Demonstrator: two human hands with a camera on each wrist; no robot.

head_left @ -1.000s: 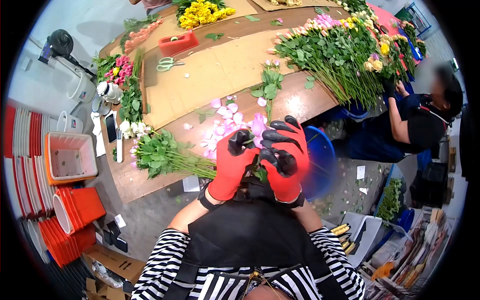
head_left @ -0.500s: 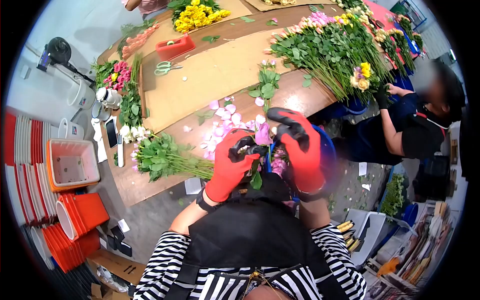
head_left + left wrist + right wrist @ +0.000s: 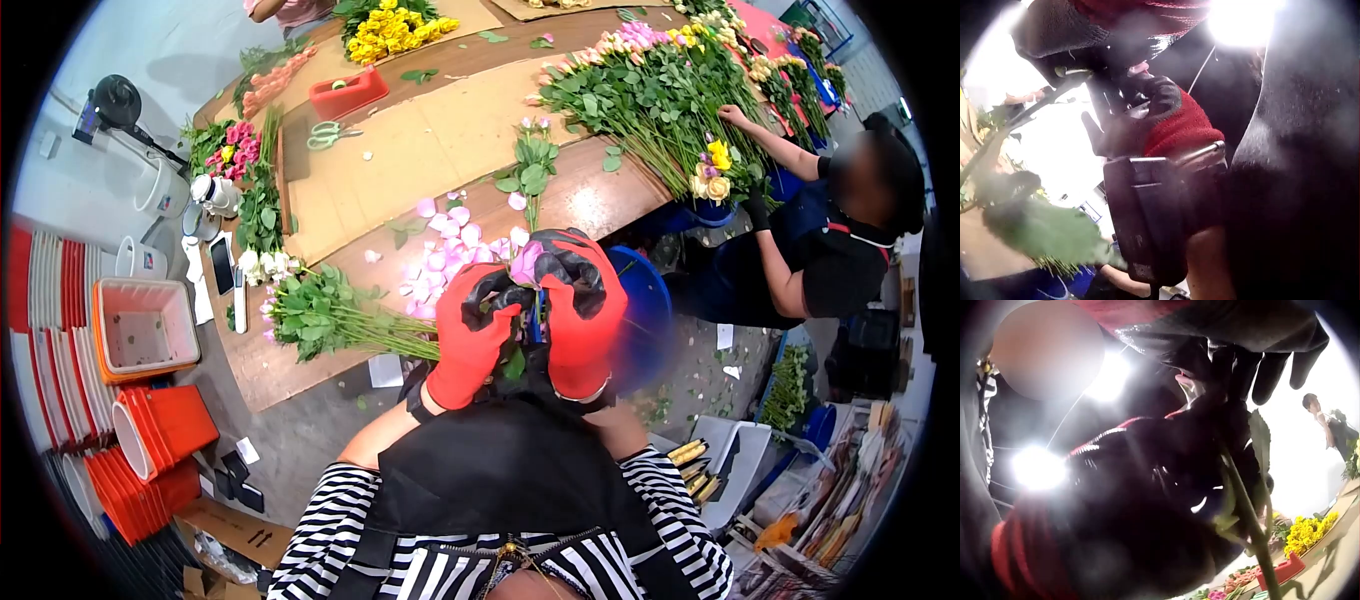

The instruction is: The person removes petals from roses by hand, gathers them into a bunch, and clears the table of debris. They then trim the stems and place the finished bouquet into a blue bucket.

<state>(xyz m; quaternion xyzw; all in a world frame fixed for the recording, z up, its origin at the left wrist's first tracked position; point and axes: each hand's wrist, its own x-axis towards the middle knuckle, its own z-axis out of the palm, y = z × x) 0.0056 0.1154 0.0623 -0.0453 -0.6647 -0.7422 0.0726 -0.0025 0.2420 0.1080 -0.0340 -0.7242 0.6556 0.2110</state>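
Pink, soft-petalled rose [image 3: 524,266] just above the red-and-black-gloved left grip [image 3: 470,338], itself clamped on the green stem [image 3: 1249,515], with right grip [image 3: 588,325] curled against the bloom, and likely to bruise or shed petals if squeezed or twisted too hard.

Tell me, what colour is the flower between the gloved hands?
The flower is pink, leaning to lilac; the head view shows it best.

2 red-and-black gloves [image 3: 472,335], black-and-white striped sleeves [image 3: 325,515], a pink rose [image 3: 526,264].
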